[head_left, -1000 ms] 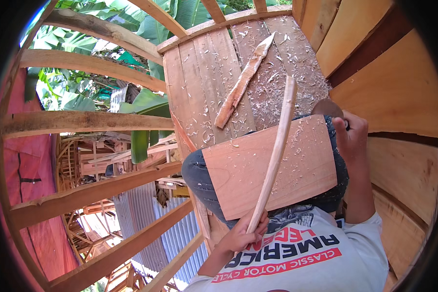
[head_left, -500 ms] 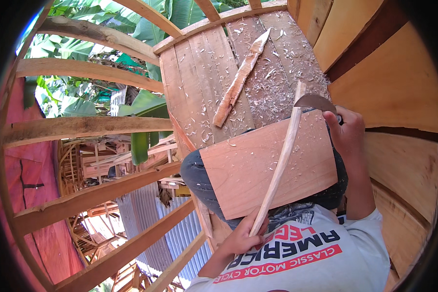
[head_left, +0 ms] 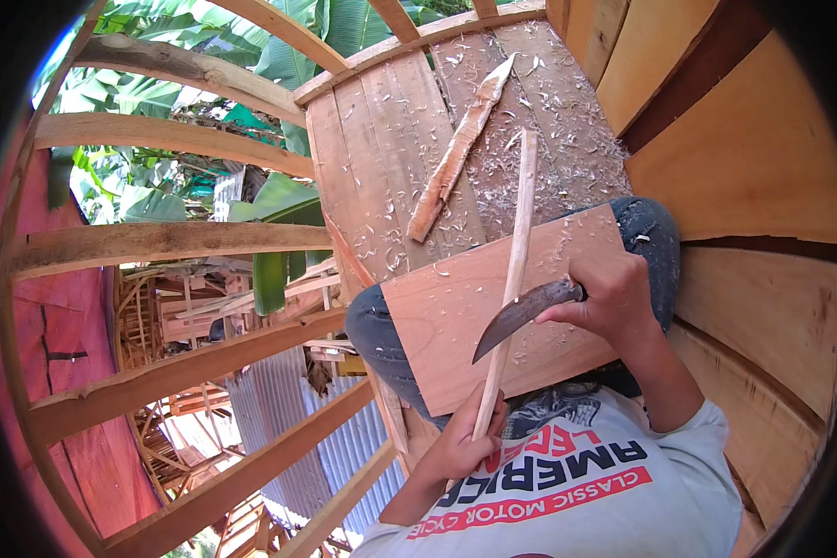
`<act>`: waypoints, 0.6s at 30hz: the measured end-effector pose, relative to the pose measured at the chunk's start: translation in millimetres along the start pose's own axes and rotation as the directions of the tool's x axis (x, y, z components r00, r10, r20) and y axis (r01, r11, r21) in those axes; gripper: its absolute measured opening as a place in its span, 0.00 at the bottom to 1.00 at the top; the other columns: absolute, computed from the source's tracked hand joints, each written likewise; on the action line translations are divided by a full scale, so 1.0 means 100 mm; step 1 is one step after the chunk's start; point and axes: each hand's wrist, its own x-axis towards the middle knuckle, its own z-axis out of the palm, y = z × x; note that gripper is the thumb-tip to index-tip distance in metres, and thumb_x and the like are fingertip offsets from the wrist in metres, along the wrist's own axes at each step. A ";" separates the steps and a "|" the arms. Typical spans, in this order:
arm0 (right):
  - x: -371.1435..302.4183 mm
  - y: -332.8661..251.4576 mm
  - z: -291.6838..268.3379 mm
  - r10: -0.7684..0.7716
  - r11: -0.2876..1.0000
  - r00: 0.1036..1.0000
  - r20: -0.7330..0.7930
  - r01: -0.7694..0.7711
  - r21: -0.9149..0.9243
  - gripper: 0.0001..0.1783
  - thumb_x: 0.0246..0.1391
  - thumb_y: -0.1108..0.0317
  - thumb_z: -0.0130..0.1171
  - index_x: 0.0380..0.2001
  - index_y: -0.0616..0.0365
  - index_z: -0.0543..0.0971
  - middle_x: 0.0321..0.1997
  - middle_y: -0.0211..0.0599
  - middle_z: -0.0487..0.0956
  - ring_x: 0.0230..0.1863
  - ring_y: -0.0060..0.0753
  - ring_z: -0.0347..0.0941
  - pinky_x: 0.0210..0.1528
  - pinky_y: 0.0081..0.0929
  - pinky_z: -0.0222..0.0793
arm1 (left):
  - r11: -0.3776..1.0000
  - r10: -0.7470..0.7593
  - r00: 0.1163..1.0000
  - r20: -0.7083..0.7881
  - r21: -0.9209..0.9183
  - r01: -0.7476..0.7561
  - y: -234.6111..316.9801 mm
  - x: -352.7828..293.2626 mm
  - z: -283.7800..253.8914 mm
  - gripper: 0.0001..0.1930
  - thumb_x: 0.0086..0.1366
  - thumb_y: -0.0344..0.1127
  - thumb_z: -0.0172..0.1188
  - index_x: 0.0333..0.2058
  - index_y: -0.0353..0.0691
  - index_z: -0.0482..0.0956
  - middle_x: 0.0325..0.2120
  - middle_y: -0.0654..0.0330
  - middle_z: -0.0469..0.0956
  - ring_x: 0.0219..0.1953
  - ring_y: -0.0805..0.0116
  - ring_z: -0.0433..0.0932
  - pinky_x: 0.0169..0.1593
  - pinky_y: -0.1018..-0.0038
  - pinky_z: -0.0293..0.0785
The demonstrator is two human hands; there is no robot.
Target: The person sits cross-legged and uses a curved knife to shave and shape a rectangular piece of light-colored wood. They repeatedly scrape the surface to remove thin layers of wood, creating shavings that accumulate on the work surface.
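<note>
My left hand [head_left: 467,441] is closed around the lower end of a long pale wooden stick [head_left: 521,216], which slants up and away over my lap. In my right hand [head_left: 614,290] is a knife [head_left: 521,316] with a dark curved blade; the fingers wrap its handle. The blade lies across the stick's lower half, its tip pointing down to the left. Beneath both, a flat wooden board [head_left: 437,325] rests on my crossed legs, with a few shavings on it.
A rough, pointed wood piece [head_left: 460,153] lies on the plank floor [head_left: 381,121] among scattered shavings. Wooden rails [head_left: 167,244] run along the left, with corrugated metal sheets [head_left: 339,446] beyond. Wooden panels [head_left: 744,158] wall the right side.
My right hand has brought the knife from the stick's far end down toward my left hand. The stick's far end has swung left, and my left hand has shifted slightly.
</note>
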 end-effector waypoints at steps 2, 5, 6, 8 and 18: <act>0.01 0.02 0.04 -0.016 1.000 1.000 -0.021 0.016 -0.015 0.37 0.31 0.27 0.62 0.08 0.53 0.67 0.10 0.33 0.65 0.12 0.37 0.68 0.15 0.30 0.62 | 1.000 0.005 1.000 0.004 -0.017 -0.005 0.04 0.00 0.02 0.17 0.44 0.28 0.52 0.35 0.38 0.60 0.22 0.65 0.58 0.25 0.75 0.59 0.29 0.78 0.60; 0.03 0.03 0.07 -0.021 0.999 0.999 -0.034 0.020 -0.028 0.38 0.31 0.26 0.62 0.08 0.53 0.66 0.10 0.34 0.66 0.13 0.38 0.68 0.15 0.30 0.61 | 0.999 -0.006 1.000 0.000 -0.034 0.006 0.03 -0.01 0.02 0.17 0.44 0.28 0.52 0.35 0.39 0.60 0.22 0.65 0.57 0.24 0.75 0.58 0.29 0.78 0.60; 0.04 0.04 0.06 -0.016 1.000 0.999 -0.034 0.015 -0.024 0.38 0.33 0.26 0.61 0.09 0.54 0.67 0.10 0.35 0.66 0.13 0.38 0.68 0.16 0.31 0.62 | 0.999 -0.015 1.000 0.013 -0.052 0.015 0.00 -0.01 -0.01 0.19 0.44 0.28 0.52 0.38 0.38 0.60 0.22 0.65 0.58 0.25 0.75 0.59 0.29 0.78 0.61; 0.06 0.15 0.08 0.093 0.996 0.992 -0.081 -0.093 0.004 0.39 0.37 0.27 0.59 0.10 0.57 0.69 0.10 0.37 0.66 0.13 0.40 0.67 0.17 0.31 0.62 | 0.996 -0.034 0.998 0.044 -0.083 0.038 -0.08 -0.03 -0.06 0.22 0.45 0.28 0.53 0.42 0.36 0.62 0.23 0.64 0.60 0.25 0.75 0.60 0.30 0.78 0.61; 0.20 0.41 -0.19 0.347 0.914 0.938 0.004 -0.339 0.222 0.36 0.51 0.35 0.55 0.17 0.63 0.73 0.12 0.46 0.66 0.16 0.46 0.66 0.21 0.36 0.60 | 0.984 0.045 0.998 0.041 -0.175 -0.037 -0.19 0.07 -0.20 0.19 0.46 0.27 0.54 0.39 0.38 0.62 0.24 0.64 0.62 0.26 0.76 0.61 0.31 0.79 0.60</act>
